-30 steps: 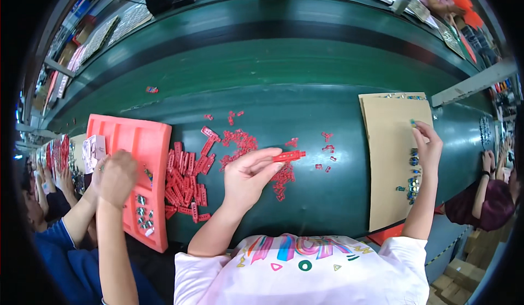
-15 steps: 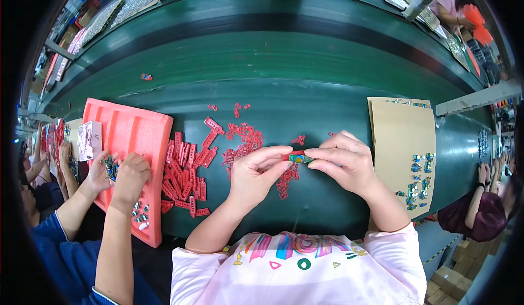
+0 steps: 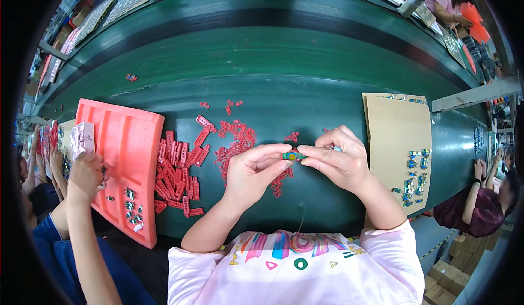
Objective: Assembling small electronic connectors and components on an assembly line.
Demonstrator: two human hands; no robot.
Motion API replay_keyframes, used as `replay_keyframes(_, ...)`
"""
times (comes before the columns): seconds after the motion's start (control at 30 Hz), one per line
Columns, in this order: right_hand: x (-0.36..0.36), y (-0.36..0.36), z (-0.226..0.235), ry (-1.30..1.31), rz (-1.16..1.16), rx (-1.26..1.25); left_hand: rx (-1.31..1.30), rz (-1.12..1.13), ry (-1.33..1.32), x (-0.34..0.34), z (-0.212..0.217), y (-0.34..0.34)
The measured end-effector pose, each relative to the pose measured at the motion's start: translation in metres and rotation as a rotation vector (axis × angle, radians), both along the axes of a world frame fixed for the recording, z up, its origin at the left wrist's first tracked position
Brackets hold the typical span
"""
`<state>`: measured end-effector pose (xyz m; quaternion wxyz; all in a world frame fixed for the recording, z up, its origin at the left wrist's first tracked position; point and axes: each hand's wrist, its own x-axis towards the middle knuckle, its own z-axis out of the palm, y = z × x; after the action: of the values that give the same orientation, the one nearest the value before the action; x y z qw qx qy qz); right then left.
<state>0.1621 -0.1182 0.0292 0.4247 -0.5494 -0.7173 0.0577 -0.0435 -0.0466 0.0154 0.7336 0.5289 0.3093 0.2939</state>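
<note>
My left hand [image 3: 255, 171] and my right hand [image 3: 337, 157] meet over the green belt [image 3: 273, 59], pinching a small red and green part [image 3: 293, 155] between their fingertips. Just under and left of the hands lies a scatter of small red pieces [image 3: 237, 141]. A heap of longer red strips [image 3: 177, 166] lies further left, against a red foam tray [image 3: 123, 146]. To my right a brown cardboard sheet [image 3: 396, 135] carries several small green and blue parts [image 3: 410, 174] near its lower right.
Another person's hand [image 3: 84, 171], on a blue-sleeved arm, works at the red tray's left edge. A person in dark red sits at the far right [image 3: 480, 209]. Trays of parts line the far side of the belt. Cardboard boxes [image 3: 456, 267] stand at lower right.
My right hand came back from the cardboard sheet and joined my left hand at the centre. Both now pinch the small part. The neighbour's hand shifted on the red tray.
</note>
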Motion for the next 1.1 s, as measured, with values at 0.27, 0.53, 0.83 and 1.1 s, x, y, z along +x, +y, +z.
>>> replay_keyframes(0.27,-0.008,-0.004,-0.006,0.332,0.039,-0.226,-0.098,0.088,-0.086,0.005,-0.001,-0.003)
replay_keyframes(0.53,-0.011,0.000,-0.006,0.633,0.071,-0.449,0.100,0.040,0.064,0.001,0.000,0.000)
replay_keyframes(0.83,-0.020,0.009,-0.008,0.354,0.046,-0.282,0.177,0.030,0.065,0.009,-0.010,0.007)
replay_keyframes(1.1,-0.027,0.012,-0.017,-0.081,-0.093,-0.047,0.016,0.041,-0.029,0.015,-0.020,0.019)
